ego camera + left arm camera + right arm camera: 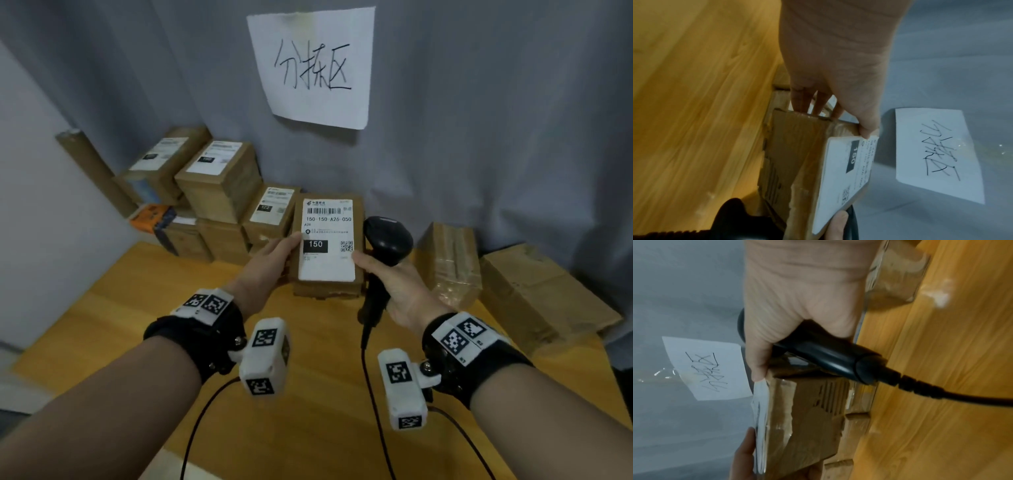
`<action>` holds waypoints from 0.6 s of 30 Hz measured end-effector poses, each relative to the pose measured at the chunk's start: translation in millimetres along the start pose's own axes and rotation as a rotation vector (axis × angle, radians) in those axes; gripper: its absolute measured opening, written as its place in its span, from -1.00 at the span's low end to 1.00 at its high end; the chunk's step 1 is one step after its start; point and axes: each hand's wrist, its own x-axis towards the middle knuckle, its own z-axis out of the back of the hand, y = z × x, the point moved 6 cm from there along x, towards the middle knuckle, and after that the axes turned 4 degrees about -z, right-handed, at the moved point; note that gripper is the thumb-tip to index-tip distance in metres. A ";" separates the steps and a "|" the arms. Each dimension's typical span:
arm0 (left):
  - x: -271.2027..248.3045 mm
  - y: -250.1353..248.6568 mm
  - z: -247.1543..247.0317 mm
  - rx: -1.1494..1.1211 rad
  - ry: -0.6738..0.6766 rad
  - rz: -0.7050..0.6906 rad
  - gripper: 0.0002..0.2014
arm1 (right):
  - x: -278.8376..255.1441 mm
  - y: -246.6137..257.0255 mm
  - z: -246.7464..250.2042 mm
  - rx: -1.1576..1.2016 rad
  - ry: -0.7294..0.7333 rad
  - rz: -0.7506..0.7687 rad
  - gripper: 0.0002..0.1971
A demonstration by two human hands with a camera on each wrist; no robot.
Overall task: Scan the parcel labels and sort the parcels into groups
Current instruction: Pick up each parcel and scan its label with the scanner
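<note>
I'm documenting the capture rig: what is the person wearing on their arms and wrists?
Forearms bare, no sleeves. Each wrist carries a black strap topped with white blocks bearing black square fiducial markers, plus a white camera pod with similar markers. Thin black cables trail from both.

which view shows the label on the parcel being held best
The head view: the label faces the camera, with its barcode, "150-150-A26-050" and the black "150" box readable. The left wrist view shows the label at a steep slant, the 150 box visible but small print blurred. The right wrist view catches only its glossy edge.
</note>
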 end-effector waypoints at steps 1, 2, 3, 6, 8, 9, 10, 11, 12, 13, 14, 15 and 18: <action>3.7 -5.6 10.3 0.020 0.001 -0.011 -0.60 | 6.8 0.6 -10.9 0.006 -0.016 -0.001 -0.67; 7.1 -10.6 20.5 0.048 0.004 -0.024 -0.61 | 14.1 0.9 -20.6 0.013 -0.040 -0.004 -0.65; 10.4 -16.0 30.9 0.078 0.001 -0.043 -0.63 | 21.1 1.8 -30.5 0.019 -0.063 -0.010 -0.65; 23.6 -33.0 68.3 0.136 -0.074 -0.149 -0.72 | 46.0 6.8 -59.1 0.038 -0.117 -0.012 -0.72; 36.3 -46.0 98.4 0.278 -0.155 -0.244 -0.79 | 63.2 15.4 -75.4 0.050 -0.166 0.009 -0.69; 45.6 -51.4 114.2 0.400 -0.184 -0.279 -0.81 | 72.7 20.9 -83.7 0.056 -0.188 0.018 -0.68; 54.8 -56.3 127.8 0.527 -0.203 -0.305 -0.82 | 81.8 27.3 -91.8 0.064 -0.199 0.029 -0.70; 64.9 -60.8 140.4 0.664 -0.216 -0.330 -0.79 | 91.0 34.1 -100.1 0.069 -0.210 0.038 -0.73; 74.4 -66.3 150.9 0.816 -0.225 -0.366 -0.74 | 101.4 39.6 -108.1 0.064 -0.219 0.047 -0.74; 83.4 -71.4 159.1 0.970 -0.233 -0.396 -0.68 | 110.3 44.4 -116.8 0.055 -0.226 0.052 -0.72; 90.7 -77.4 165.4 1.099 -0.242 -0.421 -0.61 | 120.5 47.4 -124.9 0.036 -0.233 0.057 -0.67; 98.2 -81.5 171.2 1.183 -0.247 -0.442 -0.55 | 130.3 49.2 -132.4 0.016 -0.244 0.057 -0.61; 119.5 -87.8 181.7 1.305 -0.197 -0.462 -0.42 | 160.5 49.8 -145.5 -0.008 -0.306 0.039 -0.53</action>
